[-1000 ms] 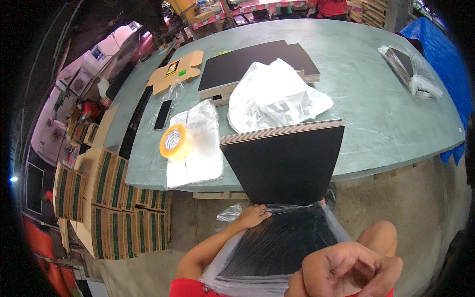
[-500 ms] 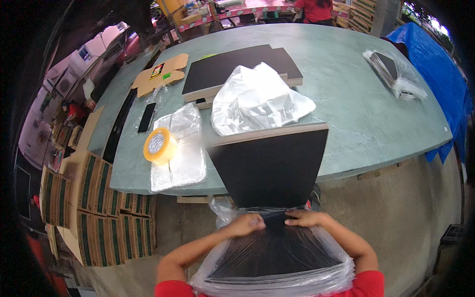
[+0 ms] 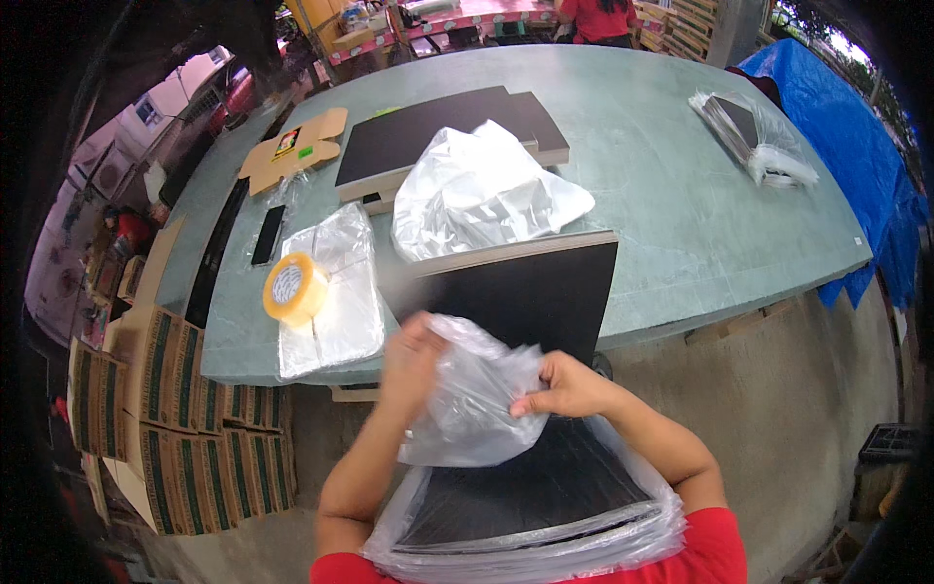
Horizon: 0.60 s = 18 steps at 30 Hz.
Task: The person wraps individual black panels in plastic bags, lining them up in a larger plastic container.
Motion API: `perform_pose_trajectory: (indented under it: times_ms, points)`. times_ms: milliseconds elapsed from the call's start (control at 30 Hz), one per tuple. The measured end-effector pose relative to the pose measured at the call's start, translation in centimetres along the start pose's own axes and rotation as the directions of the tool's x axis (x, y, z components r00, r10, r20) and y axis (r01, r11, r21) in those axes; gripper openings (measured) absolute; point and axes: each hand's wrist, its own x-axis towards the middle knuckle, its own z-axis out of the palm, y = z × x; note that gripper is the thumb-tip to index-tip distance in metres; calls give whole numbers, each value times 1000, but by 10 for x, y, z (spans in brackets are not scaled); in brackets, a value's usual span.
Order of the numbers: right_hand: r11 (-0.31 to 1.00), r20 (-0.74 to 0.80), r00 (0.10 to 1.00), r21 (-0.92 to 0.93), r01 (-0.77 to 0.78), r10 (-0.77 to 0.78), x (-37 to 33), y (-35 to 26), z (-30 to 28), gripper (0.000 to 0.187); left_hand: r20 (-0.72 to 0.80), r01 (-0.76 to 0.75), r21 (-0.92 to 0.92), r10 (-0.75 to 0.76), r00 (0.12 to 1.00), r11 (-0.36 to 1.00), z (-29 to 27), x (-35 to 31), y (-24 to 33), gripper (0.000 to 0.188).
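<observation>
- Clear bag (image 3: 474, 420) was up btwn yr hands, over the far end of the plastic-covered black panel (image 3: 530, 496); couldn't tell if it joined that plastic.
- R hand (image 3: 569, 387) pinched its right edge, thumb vs. fingers; L hand (image 3: 413, 358) was at its far-left edge, too blurred to tell pinch or not.
- Held at both sides, prob. so the limp film spread instead of bunching.
- Covered panel lay near, btwn yr forearms, prob. for easy reach.
- Upright black panels (image 3: 530, 297) stood by the table's (image 3: 671, 234) near edge, prob. leaning there for support.
- Tape roll (image 3: 295, 289) sat on flat bags (image 3: 345, 326), left, maybe as a wt.
- Bag was crumpled, abt. as wide as long: no sure long axis; loose part hung nearward. Couldn't tell which way its mouth pointed.
</observation>
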Motion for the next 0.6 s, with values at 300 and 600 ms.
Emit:
perform_pose_trajectory:
  times_ms: [300, 600]
  points:
    - [999, -245, 970, -46, -10, -2, -9, -8, -10, 43, 33, -64, 281, 57, 998, 958, -7, 0, -17, 13]
    - [965, -155, 987, 248, 84, -46, 11, -10, 16, 18, 200, -328, 216, 287, 937, 919, 22, 2, -7, 16]
